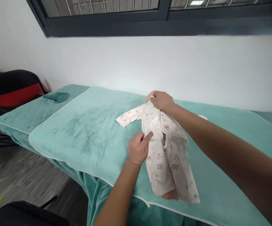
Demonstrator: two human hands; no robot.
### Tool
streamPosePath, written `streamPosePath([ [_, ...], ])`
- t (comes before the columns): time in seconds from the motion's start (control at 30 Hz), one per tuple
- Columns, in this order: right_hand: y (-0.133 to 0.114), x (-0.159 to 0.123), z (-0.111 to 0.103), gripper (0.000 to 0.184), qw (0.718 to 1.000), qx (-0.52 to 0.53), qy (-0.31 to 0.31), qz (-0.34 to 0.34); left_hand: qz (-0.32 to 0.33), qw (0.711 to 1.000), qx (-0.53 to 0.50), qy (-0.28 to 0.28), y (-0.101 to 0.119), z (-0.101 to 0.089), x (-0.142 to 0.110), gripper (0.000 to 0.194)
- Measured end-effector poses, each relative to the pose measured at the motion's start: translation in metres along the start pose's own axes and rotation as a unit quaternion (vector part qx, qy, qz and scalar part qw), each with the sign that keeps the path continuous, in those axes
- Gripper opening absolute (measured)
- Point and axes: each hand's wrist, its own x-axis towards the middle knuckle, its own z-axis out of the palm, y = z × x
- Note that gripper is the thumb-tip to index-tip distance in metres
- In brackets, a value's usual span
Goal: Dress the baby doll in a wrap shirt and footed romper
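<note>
A baby doll (151, 95) lies on the bed, its head by the wall, mostly hidden by clothing and my hand. It wears a white baby outfit (159, 163) printed with small bears. One sleeve (128, 117) stretches out to the left. At the collar, my right hand (161, 100) is closed on the fabric. My left hand (138, 148) is curled at the outfit's left side, one digit laid on the cloth over the chest; its grip there is partly hidden. A loose front panel hangs to the right, and a foot (170, 195) shows below the hem.
A teal plush cover (79, 131) with white piping drapes the bed, which has a face hole (57, 97) at its left end. Behind it are a white wall (103, 62) and a dark window frame (103, 28). Black-and-red chairs (13, 91) stand at the left.
</note>
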Motion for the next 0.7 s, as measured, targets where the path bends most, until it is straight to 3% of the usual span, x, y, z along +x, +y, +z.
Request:
streamPosePath([
  [0.2, 0.041, -0.020, 0.012, 0.017, 0.957, 0.219, 0.152, 0.114, 0.011, 0.993, -0.116, -0.018, 0.001, -0.004, 0.005, 0.040],
  [0.27, 0.048, -0.028, 0.019, 0.018, 0.939, 0.261, 0.173, 0.142, 0.006, 0.989, -0.150, -0.015, 0.004, -0.007, 0.006, 0.038],
  [0.33, 0.052, -0.034, 0.023, 0.025, 0.934, 0.280, 0.153, 0.162, -0.014, 0.983, -0.182, -0.004, 0.008, -0.012, 0.007, 0.033],
  [0.43, 0.056, -0.034, 0.024, 0.033, 0.949, 0.268, 0.073, 0.149, -0.086, 0.971, -0.221, 0.012, 0.011, -0.019, 0.018, 0.022],
  [0.57, 0.055, -0.029, 0.021, 0.037, 0.963, 0.238, 0.031, 0.120, -0.215, 0.952, -0.220, -0.004, 0.005, -0.011, 0.069, 0.029],
  [0.7, 0.054, -0.027, 0.018, 0.022, 0.971, 0.213, 0.049, 0.093, -0.271, 0.936, -0.213, -0.073, -0.007, 0.027, 0.148, 0.019],
])
